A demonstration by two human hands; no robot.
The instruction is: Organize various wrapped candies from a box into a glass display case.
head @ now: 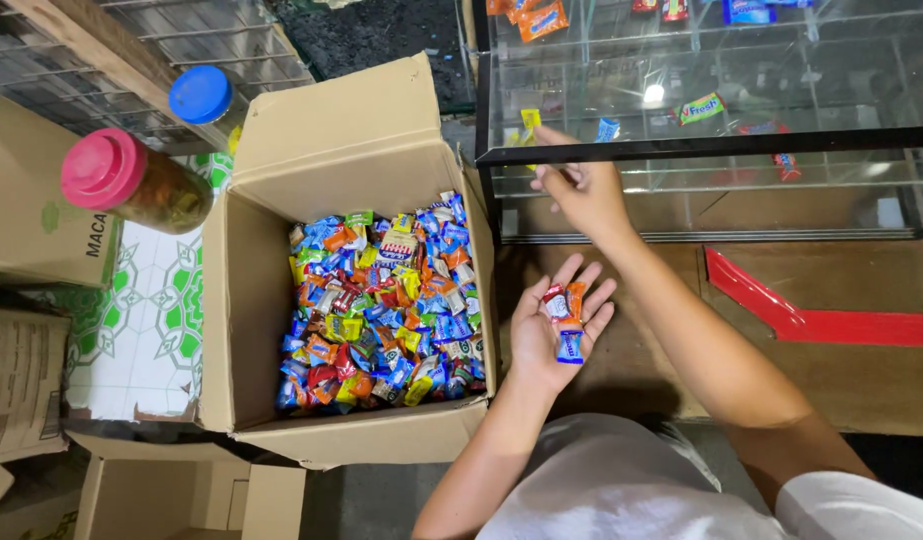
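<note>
Dim shop flooring of brown board runs beneath a glass display case with a dark frame, and a red strip lies on the board to the right of the hands. To the left sits a large open cardboard box, its flaps folded outward, filled across its bottom with a thick layer of small wrapped candies in blue, orange, yellow, red and green. Beside the box, on a green-and-white patterned tile surface, stands a clear jar with a pink lid holding brownish contents, and behind it a second jar shows only its blue lid. More cardboard cartons crowd the left edge and the bottom of the view.

Inside the glass case, a few loose wrapped sweets lie scattered on the upper shelf, among them a yellow one, a blue one and a green packet; more hang or rest along the top edge.

The left hand lies palm up, fingers spread flat, just right of the box, cradling several wrapped candies: a red-and-white one, an orange one and a blue one at the heel of the palm. The right hand reaches to the front edge of the case, fingers loosely parted; whether it pinches anything there I cannot tell, though the yellow sweet sits just beside its fingertips.
</note>
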